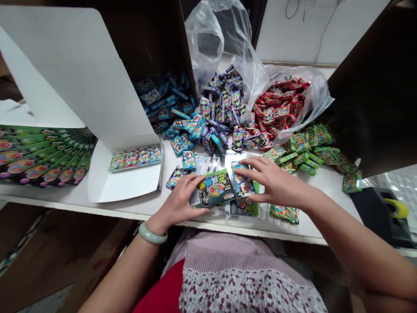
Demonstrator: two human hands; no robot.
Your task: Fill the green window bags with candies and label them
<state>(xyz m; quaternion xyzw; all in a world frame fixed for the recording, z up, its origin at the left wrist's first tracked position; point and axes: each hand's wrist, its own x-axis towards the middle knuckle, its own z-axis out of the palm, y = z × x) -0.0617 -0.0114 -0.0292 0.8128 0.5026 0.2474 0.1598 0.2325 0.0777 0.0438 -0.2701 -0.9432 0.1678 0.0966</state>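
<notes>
The left hand point(177, 202) is closed on the lower edge of a green printed card point(215, 188), with its fingers curled over the card's near corner. A jade bangle point(153, 233) sits on that wrist. The right hand point(276, 180) lies open-fingered across a small foil packet point(241, 179) just beyond the card; whether it grips the packet or only presses on it, I cannot tell. A clear plastic sleeve point(211, 165) lies directly beneath and ahead of both hands.

Straight ahead of the grip, a loose heap of purple packets point(221, 108) spills from a clear plastic bag point(208, 39). Ahead and to the right, a second clear bag point(312, 87) holds red packets point(280, 106), and loose green packets point(306, 148) lie nearer the right hand. Ahead and to the left, a brown cardboard box point(156, 48) holds blue packets point(163, 98), some of which spill toward the hands.

Left of the left hand, a white card tray point(127, 184) holds a neat row of packets point(135, 158). Further left lies a fanned stack of green cards point(42, 154). Far right of the right hand stands a tape dispenser point(374, 213) with a yellow roll.
</notes>
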